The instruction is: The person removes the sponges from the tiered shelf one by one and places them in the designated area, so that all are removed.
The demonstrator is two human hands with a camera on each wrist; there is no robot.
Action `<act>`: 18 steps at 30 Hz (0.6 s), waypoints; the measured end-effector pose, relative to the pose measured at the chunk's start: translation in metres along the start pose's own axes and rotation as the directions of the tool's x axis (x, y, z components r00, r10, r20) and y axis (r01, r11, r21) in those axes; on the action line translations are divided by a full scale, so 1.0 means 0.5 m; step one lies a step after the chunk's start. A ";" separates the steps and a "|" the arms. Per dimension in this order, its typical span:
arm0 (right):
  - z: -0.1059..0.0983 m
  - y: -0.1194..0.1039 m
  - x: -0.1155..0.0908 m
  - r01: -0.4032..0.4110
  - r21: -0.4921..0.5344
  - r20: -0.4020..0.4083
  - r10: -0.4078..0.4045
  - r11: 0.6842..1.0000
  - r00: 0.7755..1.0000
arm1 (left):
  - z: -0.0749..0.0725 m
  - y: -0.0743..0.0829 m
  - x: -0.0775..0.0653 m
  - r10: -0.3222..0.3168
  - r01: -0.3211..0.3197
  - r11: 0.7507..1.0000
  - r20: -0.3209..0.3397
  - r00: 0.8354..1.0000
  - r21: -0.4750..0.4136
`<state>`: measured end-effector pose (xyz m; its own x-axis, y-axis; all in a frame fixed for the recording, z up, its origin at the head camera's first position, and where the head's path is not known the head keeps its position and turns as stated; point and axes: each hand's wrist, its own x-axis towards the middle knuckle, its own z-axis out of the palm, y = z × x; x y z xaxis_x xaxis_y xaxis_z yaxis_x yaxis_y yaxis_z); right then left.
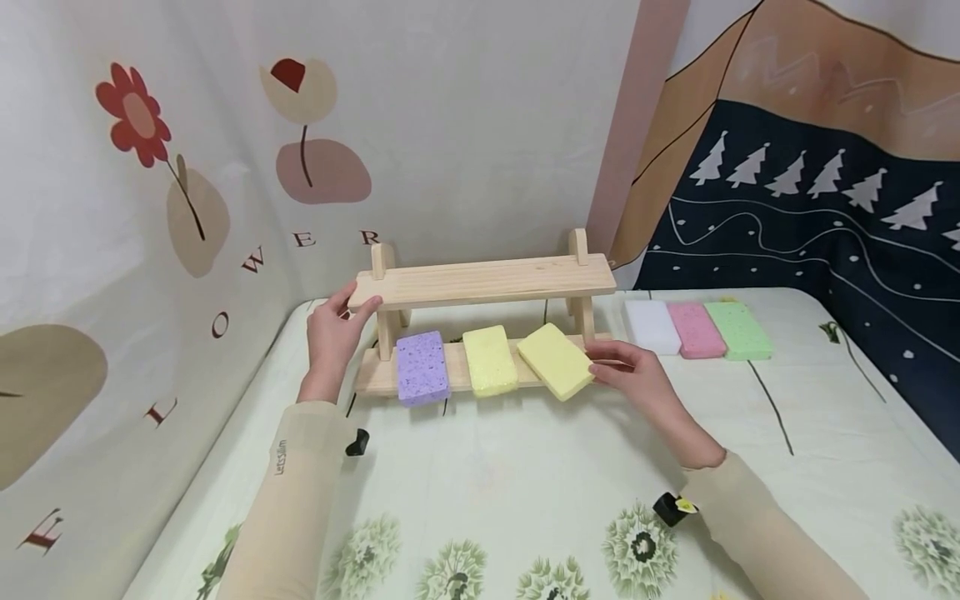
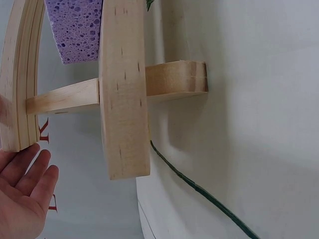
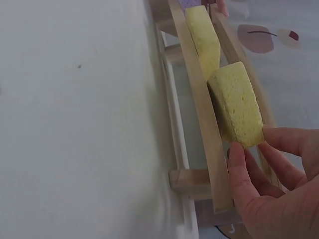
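Observation:
A two-tier wooden shelf stands near the back wall. My left hand grips the left end of its upper board, thumb on top; the left wrist view shows those fingers against the board's end. My right hand pinches the corner of a yellow sponge, tilted at the right of the lower board. In the right wrist view, thumb and fingers close on that sponge's near end. A second yellow sponge and a purple sponge lean on the lower board to its left.
White, pink and green sponges lie in a row on the flower-printed cloth, right of the shelf. Printed curtains rise behind and at the sides.

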<state>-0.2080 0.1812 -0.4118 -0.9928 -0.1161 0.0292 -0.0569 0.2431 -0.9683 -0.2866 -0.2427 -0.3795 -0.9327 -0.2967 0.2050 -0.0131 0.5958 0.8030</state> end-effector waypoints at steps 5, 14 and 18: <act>-0.029 0.010 -0.014 -0.026 -0.007 -0.015 0.026 1.000 1.000 | 0.000 -0.002 -0.002 -0.003 0.003 1.000 -0.005 1.000 0.001; -0.083 0.011 -0.036 -0.043 0.022 -0.024 0.043 0.999 0.999 | 0.002 0.000 -0.003 0.007 -0.007 1.000 -0.011 1.000 0.005; -0.104 0.009 -0.050 -0.034 0.046 -0.023 0.035 0.998 0.999 | 0.001 0.001 -0.002 0.011 -0.011 1.000 -0.014 1.000 0.008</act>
<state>-0.1887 0.2355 -0.4040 -0.9964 -0.0851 0.0012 -0.0185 0.2022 -0.9792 -0.2859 -0.2417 -0.3798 -0.9277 -0.3002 0.2218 -0.0054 0.6049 0.7963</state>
